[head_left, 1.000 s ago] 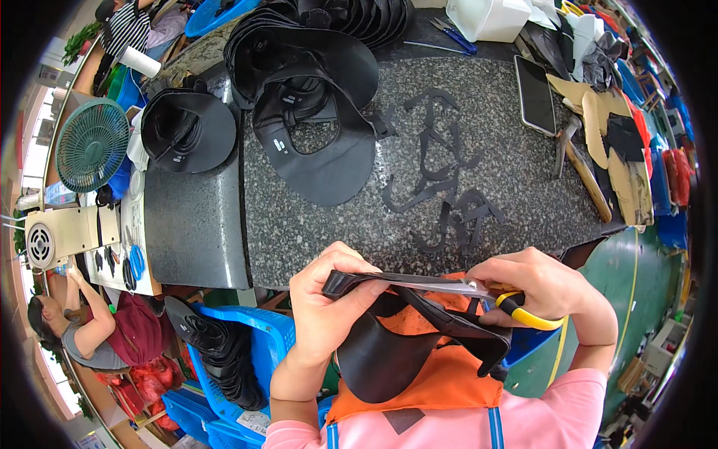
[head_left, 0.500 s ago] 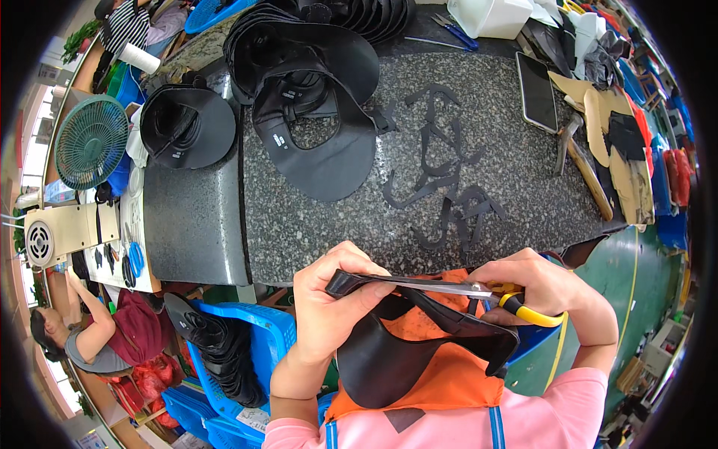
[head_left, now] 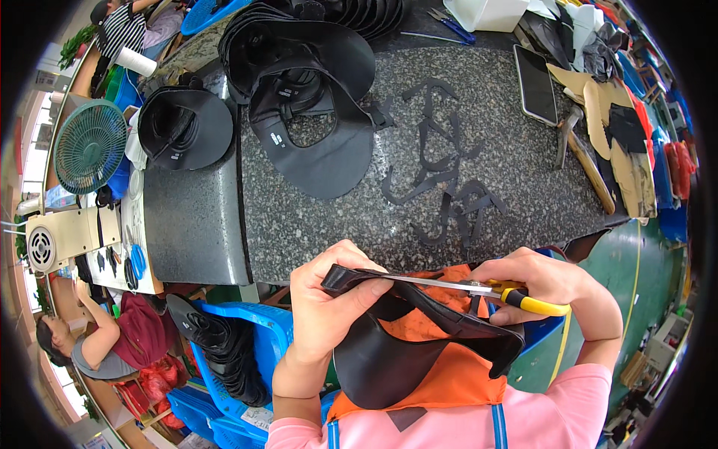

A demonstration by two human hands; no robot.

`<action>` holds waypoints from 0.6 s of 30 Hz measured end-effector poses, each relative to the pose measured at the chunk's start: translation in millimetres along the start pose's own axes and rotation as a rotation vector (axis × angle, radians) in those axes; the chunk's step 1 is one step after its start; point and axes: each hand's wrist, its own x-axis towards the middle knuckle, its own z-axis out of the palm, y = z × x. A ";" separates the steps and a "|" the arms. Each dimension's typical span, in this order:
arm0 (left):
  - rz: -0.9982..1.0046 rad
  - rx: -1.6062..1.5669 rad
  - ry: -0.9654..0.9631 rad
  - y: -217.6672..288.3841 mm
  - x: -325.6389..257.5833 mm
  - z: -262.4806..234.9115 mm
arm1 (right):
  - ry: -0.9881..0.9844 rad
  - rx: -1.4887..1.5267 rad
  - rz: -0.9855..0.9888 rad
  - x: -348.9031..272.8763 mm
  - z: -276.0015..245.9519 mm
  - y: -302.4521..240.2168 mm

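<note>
So the left hand (head_left: 329, 301) is pinching a black piece (head_left: 385, 365) near the front edge of the worktop (head_left: 329, 232), right hand (head_left: 540, 281) fingers wrapped around yellow-handled scissors (head_left: 490, 290).

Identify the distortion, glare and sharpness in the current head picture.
Head view: the stone tabletop bows along its near edge, and black fills the corners; head view: pale glare on the smooth dark slab; head view: scissors in the right hand look reasonably sharp.

The light is bright; the dark slab (head_left: 194, 224) shows pale glare; bent, black-rimmed edges seem slightly blurred.
</note>
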 end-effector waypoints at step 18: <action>0.038 -0.071 -0.007 -5.9 -4.8 3.4 | 0.203 -0.151 -0.108 -3.3 11.6 8.5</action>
